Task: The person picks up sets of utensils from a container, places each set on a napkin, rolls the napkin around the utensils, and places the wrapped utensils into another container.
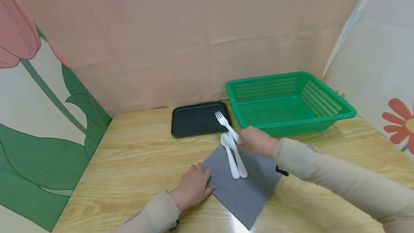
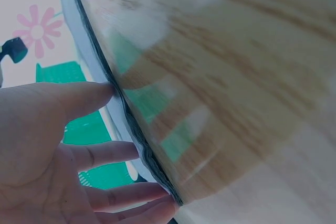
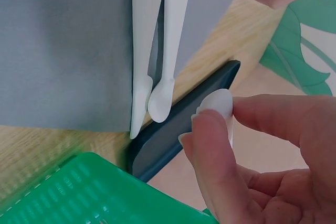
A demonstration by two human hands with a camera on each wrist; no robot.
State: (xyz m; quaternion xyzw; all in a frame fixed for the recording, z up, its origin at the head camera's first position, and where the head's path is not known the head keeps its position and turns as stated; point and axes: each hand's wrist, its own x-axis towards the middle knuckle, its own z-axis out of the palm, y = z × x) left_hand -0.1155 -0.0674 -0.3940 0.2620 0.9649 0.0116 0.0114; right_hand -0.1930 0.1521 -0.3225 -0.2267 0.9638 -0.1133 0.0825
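Note:
A white fork [image 1: 228,126] is pinched by its handle end in my right hand [image 1: 257,141], tines pointing away toward the black tray. In the right wrist view, thumb and fingertips close on the rounded end of the fork's handle [image 3: 219,102]. Below it, a white spoon [image 1: 230,157] and a white knife [image 1: 240,161] lie side by side on a grey cloth napkin [image 1: 255,193], their far ends reaching its far corner. My left hand [image 1: 193,186] rests at the napkin's left edge; its extended fingers [image 2: 113,150] touch that edge in the left wrist view.
A black tray [image 1: 197,119] lies at the back of the wooden table [image 1: 142,161]. To its right stands a green plastic basket [image 1: 291,121] with slotted walls. Behind the table hangs a plain pinkish sheet [image 1: 155,46], with flower-printed sheets at both sides.

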